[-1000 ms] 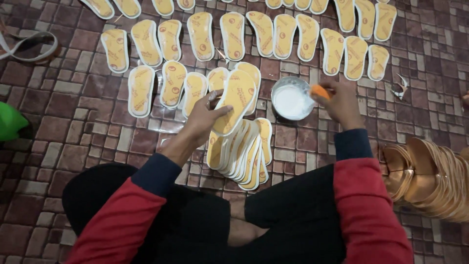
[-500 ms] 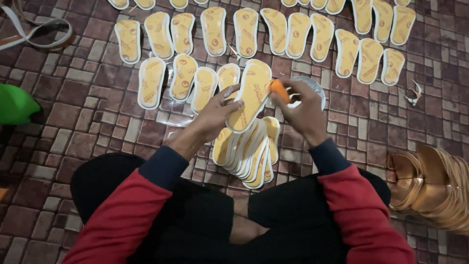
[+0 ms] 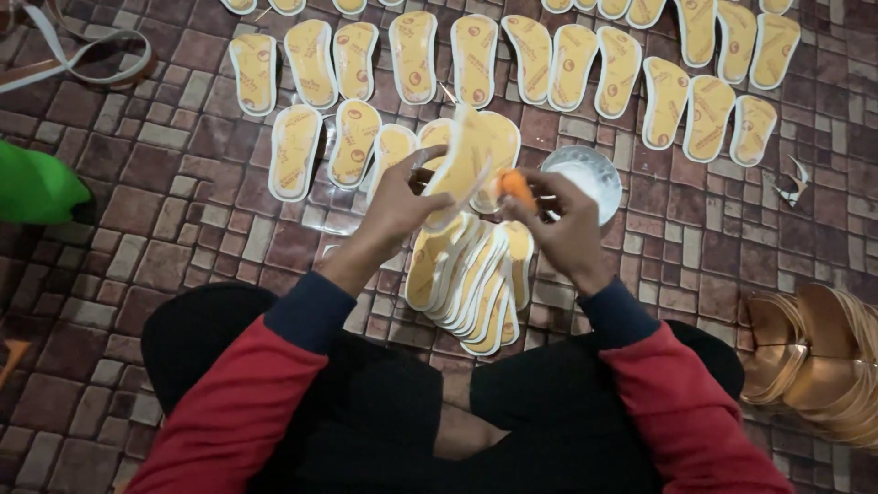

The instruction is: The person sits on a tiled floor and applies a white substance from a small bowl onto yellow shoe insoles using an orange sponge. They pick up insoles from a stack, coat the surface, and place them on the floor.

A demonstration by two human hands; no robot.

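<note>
My left hand (image 3: 395, 207) holds a yellow shoe insole (image 3: 462, 163) tilted up in front of me. My right hand (image 3: 565, 229) grips a small orange sponge applicator (image 3: 515, 185) and presses it against the insole's right edge. Just right of the hands stands a round metal bowl (image 3: 585, 176) of white glue. Under my hands a fanned stack of yellow insoles (image 3: 471, 279) lies on the brick-patterned floor, close to my knees.
Rows of yellow insoles (image 3: 416, 53) lie spread over the floor ahead. A green object (image 3: 35, 187) sits at the left edge, coiled white straps (image 3: 78, 55) at the top left, and a pile of copper-coloured shoe soles (image 3: 819, 361) at the right.
My right hand came from the glue bowl with the orange sponge over to the insole. My left hand tilted the insole more upright.
</note>
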